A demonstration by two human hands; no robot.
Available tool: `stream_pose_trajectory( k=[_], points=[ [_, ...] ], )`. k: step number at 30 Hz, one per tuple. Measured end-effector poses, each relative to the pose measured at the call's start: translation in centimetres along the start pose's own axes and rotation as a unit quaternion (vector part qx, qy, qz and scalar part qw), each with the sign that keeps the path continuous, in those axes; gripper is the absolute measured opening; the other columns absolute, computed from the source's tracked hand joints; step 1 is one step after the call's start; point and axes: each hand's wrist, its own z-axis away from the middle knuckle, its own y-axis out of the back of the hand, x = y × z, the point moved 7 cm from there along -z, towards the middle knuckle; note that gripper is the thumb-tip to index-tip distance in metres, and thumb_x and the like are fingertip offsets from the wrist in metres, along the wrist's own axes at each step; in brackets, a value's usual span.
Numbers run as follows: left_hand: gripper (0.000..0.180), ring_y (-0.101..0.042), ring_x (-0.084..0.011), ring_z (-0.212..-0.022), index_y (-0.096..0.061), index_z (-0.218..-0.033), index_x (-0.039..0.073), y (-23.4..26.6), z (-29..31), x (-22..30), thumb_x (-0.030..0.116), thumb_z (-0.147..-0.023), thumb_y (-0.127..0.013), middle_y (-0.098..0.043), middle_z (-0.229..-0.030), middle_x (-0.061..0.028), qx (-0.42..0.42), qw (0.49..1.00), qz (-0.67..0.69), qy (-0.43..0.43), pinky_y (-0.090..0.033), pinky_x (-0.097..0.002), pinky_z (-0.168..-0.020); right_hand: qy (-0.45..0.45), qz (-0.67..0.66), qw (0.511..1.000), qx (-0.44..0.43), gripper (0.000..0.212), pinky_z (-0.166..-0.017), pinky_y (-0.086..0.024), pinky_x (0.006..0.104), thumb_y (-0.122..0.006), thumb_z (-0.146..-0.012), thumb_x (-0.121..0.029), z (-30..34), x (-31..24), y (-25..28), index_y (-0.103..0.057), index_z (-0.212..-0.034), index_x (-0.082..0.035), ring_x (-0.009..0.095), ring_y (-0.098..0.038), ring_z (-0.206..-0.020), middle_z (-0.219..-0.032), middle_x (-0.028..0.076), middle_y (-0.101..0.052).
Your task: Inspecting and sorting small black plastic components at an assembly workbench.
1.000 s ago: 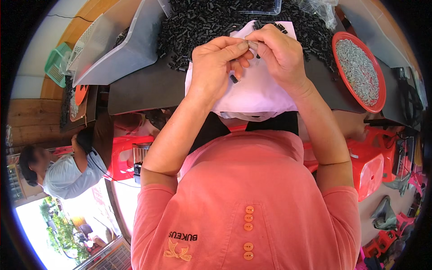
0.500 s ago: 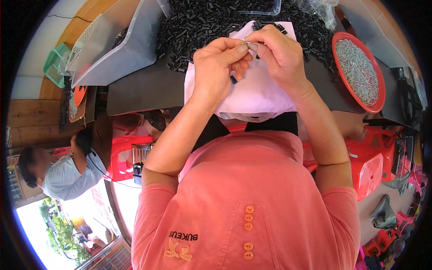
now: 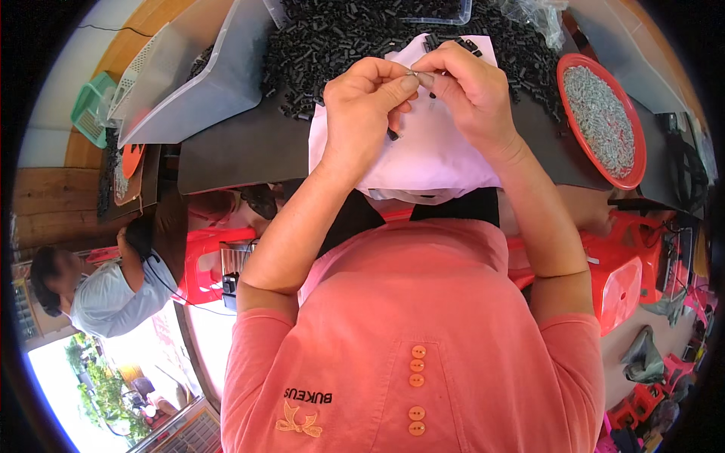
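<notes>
My left hand [image 3: 359,98] and my right hand [image 3: 477,97] meet above a pale pinkish-white cloth [image 3: 434,162]. Thumb and forefinger of each are pinched together at a small shiny metal piece [image 3: 413,73], mostly covered by the fingertips. Under the curled lower fingers of my left hand a small black piece [image 3: 392,134] shows; whether those fingers hold it or it lies on the cloth I cannot tell. Beyond the hands spreads a heap of small black cylindrical parts [image 3: 302,64]. Several of these black parts [image 3: 462,45] lie at the cloth's far edge.
A red round tray [image 3: 640,155] of small silvery metal parts stands at the right of the dark table [image 3: 226,158]. A translucent plastic bin [image 3: 189,113] stands at the left, beyond it a green basket [image 3: 89,113]. Red plastic stools [image 3: 615,291] flank me. Another person [image 3: 113,294] sits far left.
My left hand's lower fingers have curled in further, and less of the black piece beneath them shows. Both pinches stay together in nearly the same place.
</notes>
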Motion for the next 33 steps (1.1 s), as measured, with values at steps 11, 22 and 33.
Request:
stream_pose_trajectory(
  k=[11,22,33],
  points=[
    [0.008,-0.056,-0.0047,-0.057,-0.068,-0.085,-0.001,1.0,-1.0,4.3,0.004,-0.082,-0.073,-0.066,-0.071,-0.003,0.002,0.992,-0.083,-0.098,-0.04,-0.0183,-0.046,-0.077,-0.035,0.993,0.085,0.014,-0.062,-0.048,0.0248,-0.064,-0.083,0.001,0.3,0.6,1.8,-0.067,-0.097,0.0,0.013,-0.061,-0.067,-0.079,0.005,-0.064],
    [0.012,-0.061,-0.018,-0.071,-0.071,-0.087,0.002,3.3,-1.4,2.8,0.007,-0.077,-0.072,-0.064,-0.08,-0.0082,-0.031,0.891,-0.4,-0.214,-0.049,-0.0291,-0.065,-0.098,-0.074,0.98,0.156,0.008,-0.064,-0.047,0.0204,-0.066,-0.087,-0.002,-0.1,-0.2,3.2,-0.067,-0.095,0.002,0.007,-0.061,-0.071,-0.08,0.003,-0.066],
    [0.011,-0.055,-0.0304,-0.086,-0.068,-0.078,0.005,-2.6,0.8,1.7,0.012,-0.071,-0.073,-0.06,-0.082,-0.0088,-0.106,0.782,-0.502,-0.354,-0.048,-0.0408,-0.072,-0.123,-0.052,0.975,0.178,0.005,-0.059,-0.047,0.02,-0.065,-0.087,-0.002,-0.2,0.3,3.3,-0.065,-0.088,0.002,0.005,-0.06,-0.065,-0.073,0.003,-0.066]
  ],
)
